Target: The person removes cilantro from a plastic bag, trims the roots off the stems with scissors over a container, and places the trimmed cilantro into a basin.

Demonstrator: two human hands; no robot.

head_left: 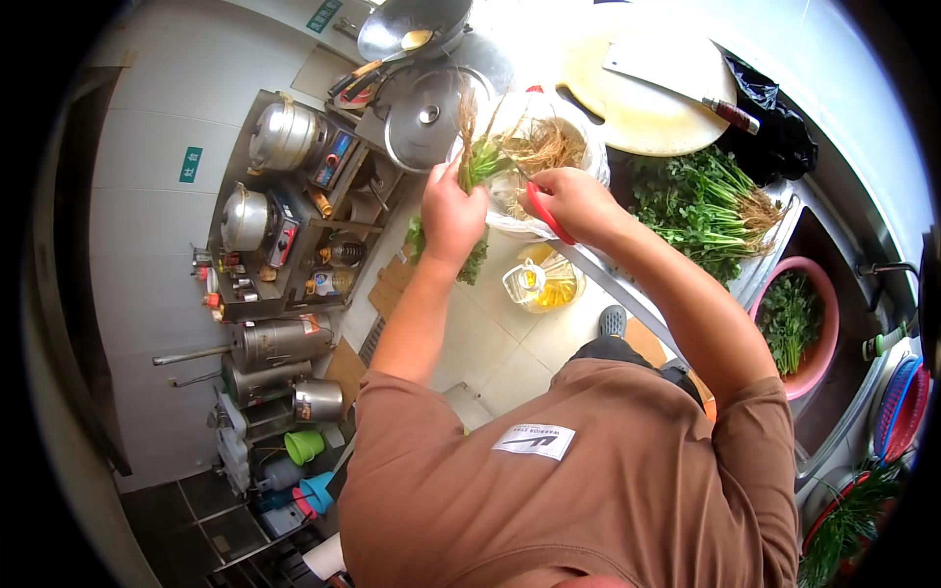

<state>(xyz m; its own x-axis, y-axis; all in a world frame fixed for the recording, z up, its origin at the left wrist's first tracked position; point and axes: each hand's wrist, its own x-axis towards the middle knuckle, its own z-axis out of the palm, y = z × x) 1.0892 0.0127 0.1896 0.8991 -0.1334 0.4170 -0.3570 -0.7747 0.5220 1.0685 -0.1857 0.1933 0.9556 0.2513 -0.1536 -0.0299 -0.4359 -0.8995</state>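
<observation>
My left hand [457,218] is closed around a bunch of rooted greens [480,162]. Their pale roots stick up above my fist, and leaves hang out below it. In my right hand [576,204] are red-handled scissors [549,218], their blades pointing at the stalks near the roots. Under both hands is a white plastic bag [596,162] with cut brown roots [554,144] in it. To the right, a pile of similar greens [701,211] lies on the counter with roots attached.
A round cutting board [637,98] holds a cleaver [676,86]. A pink basin [821,353] of greens sits in the sink [853,255]. On the floor stands an oil jug [549,279]. A wok [412,29] and a lidded pot [428,116] are at the back; shelves with pots stand left.
</observation>
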